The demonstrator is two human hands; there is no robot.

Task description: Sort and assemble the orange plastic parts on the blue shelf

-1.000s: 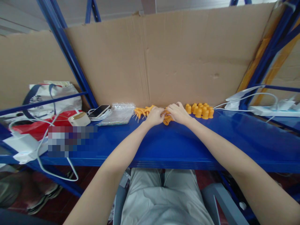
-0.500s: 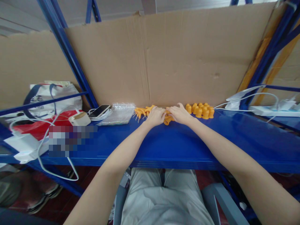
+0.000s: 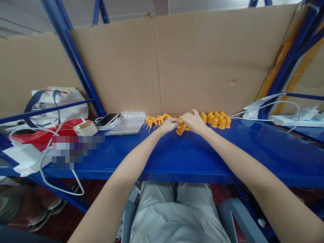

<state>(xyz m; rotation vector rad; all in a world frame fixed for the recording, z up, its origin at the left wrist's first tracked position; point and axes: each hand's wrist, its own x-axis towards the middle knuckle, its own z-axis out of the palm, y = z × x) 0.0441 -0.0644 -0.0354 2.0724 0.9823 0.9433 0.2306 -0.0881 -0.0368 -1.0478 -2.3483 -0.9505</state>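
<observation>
My left hand (image 3: 169,126) is at the back of the blue shelf, fingers drawn together; whatever lies in them is hidden. Just to its right, my right hand (image 3: 193,121) curls over a small group of orange plastic pieces, one finger raised; its fingertips are partly hidden. A flared, cup-ended orange piece (image 3: 180,131) lies on its side between the hands. Left of them is a pile of orange, branching hand-like pieces (image 3: 152,120) with small metal chains. Several orange bell-shaped cups (image 3: 220,122) stand upright right of my right hand.
A clear plastic packet (image 3: 130,124) and a phone (image 3: 108,119) on a coiled white cable lie to the left. Further left are a red bag, white chargers and a cloth bag (image 3: 60,104). A cardboard sheet (image 3: 202,60) walls the back; a power strip (image 3: 296,120) is at right.
My left hand has turned slightly and its fingers have drawn together. My right hand has shifted a little left and up. More of the flared orange piece between them shows.
</observation>
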